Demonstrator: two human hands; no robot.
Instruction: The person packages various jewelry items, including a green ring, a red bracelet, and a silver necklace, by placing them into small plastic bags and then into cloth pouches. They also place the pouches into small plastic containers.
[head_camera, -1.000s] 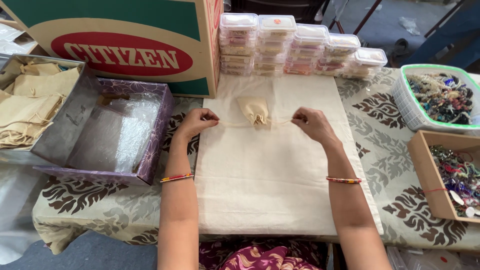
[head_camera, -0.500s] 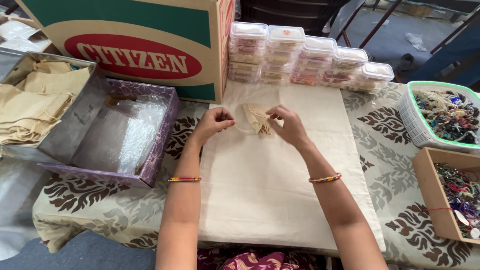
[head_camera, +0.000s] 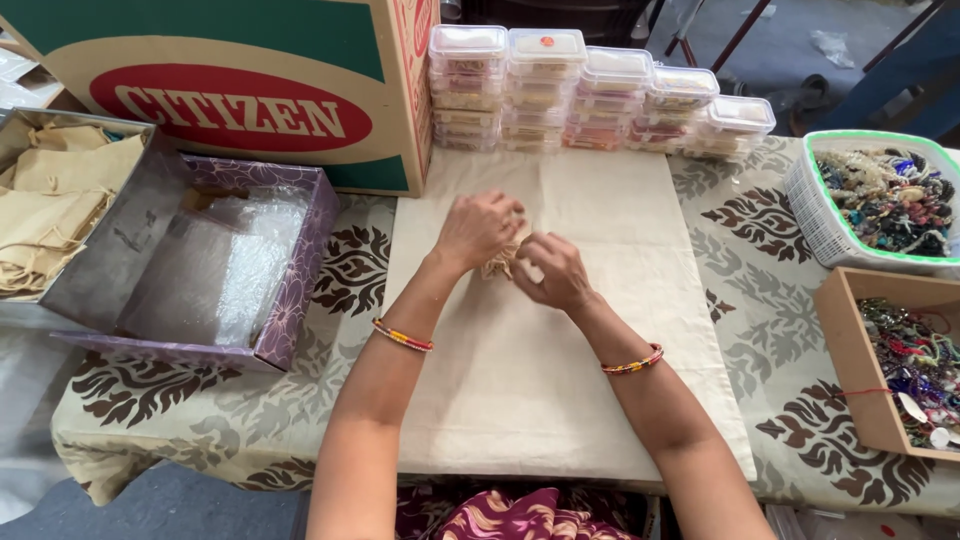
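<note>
Over the cream cloth (head_camera: 560, 370) your left hand (head_camera: 478, 228) and right hand (head_camera: 553, 272) meet, fingers closed together on a small beige pouch (head_camera: 500, 264) (mostly hidden between them). Behind the cloth stand stacked clear tubs (head_camera: 590, 90); left of it, a purple box (head_camera: 215, 265).

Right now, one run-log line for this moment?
left hand: on small cloth pouch | right hand: same pouch | surface: cream cloth

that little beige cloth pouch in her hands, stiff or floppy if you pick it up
Probably floppy: the small beige pouch bunches between the left hand and right hand. Likely light, since fingertips alone hold it. Unlikely to roll or slide, as it looks like soft woven cloth over the cream cloth.
</note>
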